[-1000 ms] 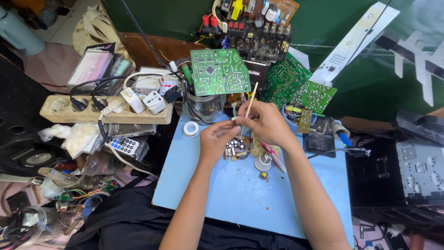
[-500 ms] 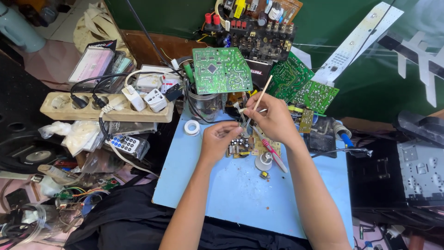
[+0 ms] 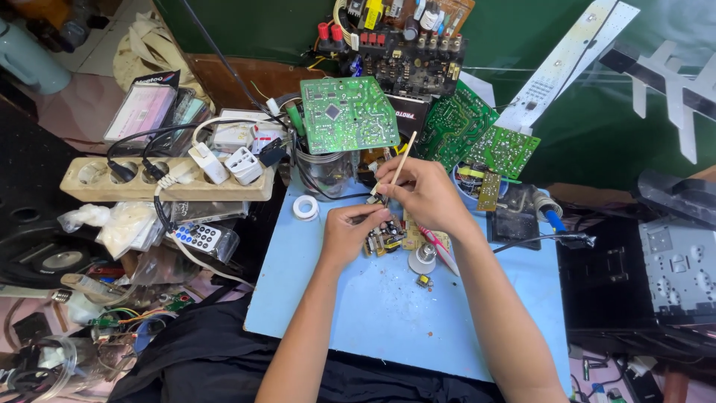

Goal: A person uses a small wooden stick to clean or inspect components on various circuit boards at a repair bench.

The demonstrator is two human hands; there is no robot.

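Here we gripped a thin wooden stick (image 3: 397,166) in our right hand (image 3: 421,195), while our left hand (image 3: 350,227) pinched the small circuit board (image 3: 388,237) near the blue tabletop's (image 3: 388,313) far edge. The board lay bare, the work seemingly midway.

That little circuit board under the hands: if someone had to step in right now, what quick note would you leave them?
Left hand: pinching the small circuit board, steadying it on the blue mat.
Right hand: fingers gripping a thin wooden stick, its lower tip down at the board.
Nearby: a white bulb base and a tiny loose part on the mat, a tape roll to the left.
Done: board is out and on the mat.
Left: the work with the stick on the board; I cannot tell how far along it is.
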